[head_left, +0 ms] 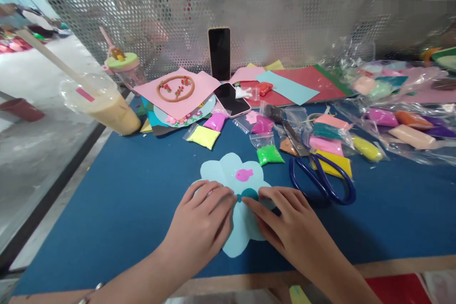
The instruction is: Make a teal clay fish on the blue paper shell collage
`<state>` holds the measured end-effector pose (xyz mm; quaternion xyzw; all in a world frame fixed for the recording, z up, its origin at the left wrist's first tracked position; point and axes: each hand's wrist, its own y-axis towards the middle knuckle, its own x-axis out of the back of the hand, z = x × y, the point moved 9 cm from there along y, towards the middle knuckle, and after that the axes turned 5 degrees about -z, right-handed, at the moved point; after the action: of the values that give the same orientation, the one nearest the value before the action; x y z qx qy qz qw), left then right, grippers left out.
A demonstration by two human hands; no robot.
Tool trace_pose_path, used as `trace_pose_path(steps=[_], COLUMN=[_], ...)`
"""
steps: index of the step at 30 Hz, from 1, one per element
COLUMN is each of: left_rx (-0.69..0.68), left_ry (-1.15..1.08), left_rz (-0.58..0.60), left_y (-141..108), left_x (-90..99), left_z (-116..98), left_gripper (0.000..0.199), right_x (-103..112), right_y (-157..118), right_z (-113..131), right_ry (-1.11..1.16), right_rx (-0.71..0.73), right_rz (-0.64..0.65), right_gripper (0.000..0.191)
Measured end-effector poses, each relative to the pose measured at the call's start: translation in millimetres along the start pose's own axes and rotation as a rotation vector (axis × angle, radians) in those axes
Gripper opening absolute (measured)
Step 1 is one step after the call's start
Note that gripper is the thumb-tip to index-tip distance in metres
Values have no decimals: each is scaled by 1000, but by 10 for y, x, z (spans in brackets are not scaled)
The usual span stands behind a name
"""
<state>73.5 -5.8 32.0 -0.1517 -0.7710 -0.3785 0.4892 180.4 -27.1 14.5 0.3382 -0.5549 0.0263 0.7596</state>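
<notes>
A light blue flower-shaped paper (237, 237) lies on the table in front of me, with a small pink clay fish (244, 175) on its upper part. Below the fish sits a teal clay piece (250, 194) with a rounded body and a small end toward the left. My left hand (204, 216) rests over the paper's left side, its fingers bent together and the tips at the teal clay's small end. From the other side my right hand (290, 221) presses its index fingertip to the same spot, the other fingers curled. Both thumbs are partly hidden.
Dark blue scissors (322, 178) lie right of the paper. Clay packets, among them a green packet (270, 154) and a yellow packet (204, 136), spread behind it. A phone (220, 53) stands upright against perforated metal. A drink cup (107, 104) leans at the left edge.
</notes>
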Motion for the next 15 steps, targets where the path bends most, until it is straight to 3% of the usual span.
trace_pose_path(steps=[15], left_rx=[16], left_ry=[-8], left_rz=[-25], left_y=[-8], left_x=[68], left_z=[35], left_gripper=[23], right_x=[-44], right_y=[-13], right_z=[9], right_ry=[-25], right_rx=[14], right_rz=[45], right_gripper=[34])
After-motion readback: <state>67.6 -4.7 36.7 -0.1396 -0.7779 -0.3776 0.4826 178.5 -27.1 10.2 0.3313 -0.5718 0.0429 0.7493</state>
